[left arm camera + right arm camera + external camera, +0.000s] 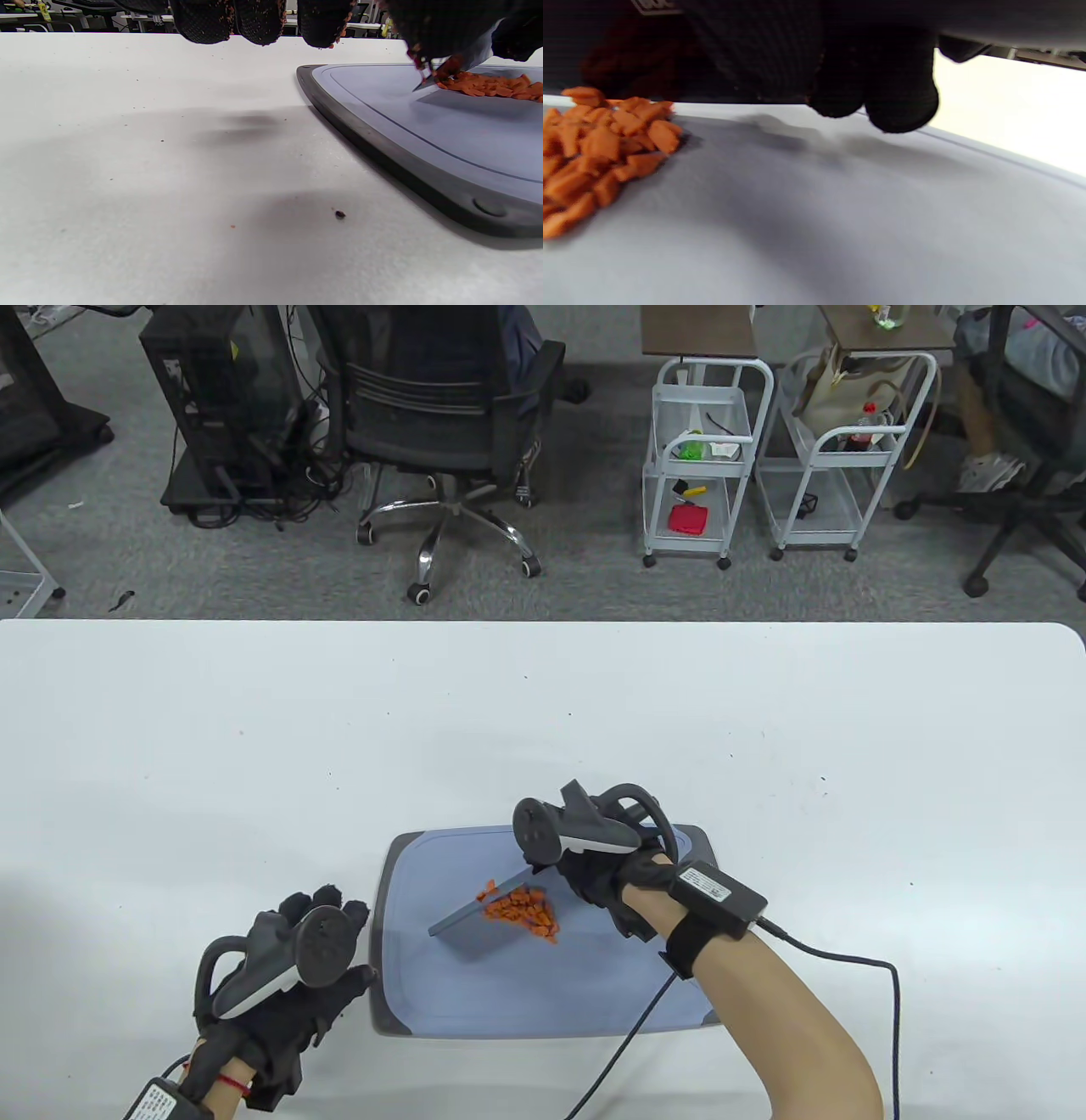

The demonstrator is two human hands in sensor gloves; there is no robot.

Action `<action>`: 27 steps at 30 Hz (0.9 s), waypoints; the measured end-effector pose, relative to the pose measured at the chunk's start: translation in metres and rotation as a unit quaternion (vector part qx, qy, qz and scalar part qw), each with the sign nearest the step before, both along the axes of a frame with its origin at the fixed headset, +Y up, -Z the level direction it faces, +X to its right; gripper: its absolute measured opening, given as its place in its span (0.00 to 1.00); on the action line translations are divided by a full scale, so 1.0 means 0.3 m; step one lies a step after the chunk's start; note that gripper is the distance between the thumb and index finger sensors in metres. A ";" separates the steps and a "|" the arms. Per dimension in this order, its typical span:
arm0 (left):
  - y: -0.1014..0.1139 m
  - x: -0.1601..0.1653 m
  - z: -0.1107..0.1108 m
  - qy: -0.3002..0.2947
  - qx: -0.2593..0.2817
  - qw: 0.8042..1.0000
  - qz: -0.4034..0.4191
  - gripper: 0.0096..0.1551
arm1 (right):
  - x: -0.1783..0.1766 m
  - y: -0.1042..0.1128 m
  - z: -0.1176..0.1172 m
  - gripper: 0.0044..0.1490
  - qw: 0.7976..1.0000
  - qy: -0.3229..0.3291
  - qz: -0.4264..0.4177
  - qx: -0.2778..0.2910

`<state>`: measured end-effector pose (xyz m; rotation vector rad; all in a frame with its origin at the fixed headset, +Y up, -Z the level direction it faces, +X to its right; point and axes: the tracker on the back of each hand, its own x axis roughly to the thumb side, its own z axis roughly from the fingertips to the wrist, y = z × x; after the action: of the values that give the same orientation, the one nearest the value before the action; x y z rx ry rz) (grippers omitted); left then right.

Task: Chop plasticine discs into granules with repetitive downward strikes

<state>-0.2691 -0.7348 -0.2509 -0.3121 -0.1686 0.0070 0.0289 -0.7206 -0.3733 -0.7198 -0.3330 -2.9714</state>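
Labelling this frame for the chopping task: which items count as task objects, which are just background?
In use:
right hand, gripping the knife
knife
orange plasticine pieces
cutting board

Not in use:
left hand, on the table beside the board
office chair
two white carts
computer tower

Place: office or lab workroom
Floor: grey carpet (594, 585)
Furniture: black swivel chair (441, 415), white desk (339, 729)
Equipment: computer tower (216, 398), two white wire trolleys (704, 458)
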 end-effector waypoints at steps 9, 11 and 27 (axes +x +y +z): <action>-0.006 0.016 0.013 -0.015 -0.005 1.000 -0.003 0.47 | 0.170 0.082 0.148 0.29 0.990 -0.064 -0.078 -0.103; -0.009 0.023 0.016 -0.021 -0.005 1.000 -0.007 0.48 | 0.197 0.066 0.199 0.28 0.992 -0.060 -0.057 -0.097; -0.018 0.050 0.030 -0.034 -0.013 0.999 -0.014 0.47 | 0.104 0.054 0.083 0.29 0.990 -0.076 -0.094 -0.065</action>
<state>-0.2540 -0.7402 -0.2421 -0.3414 -0.2315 -0.0296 0.0601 -0.7043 -0.3484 -0.5659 -0.4992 -3.2182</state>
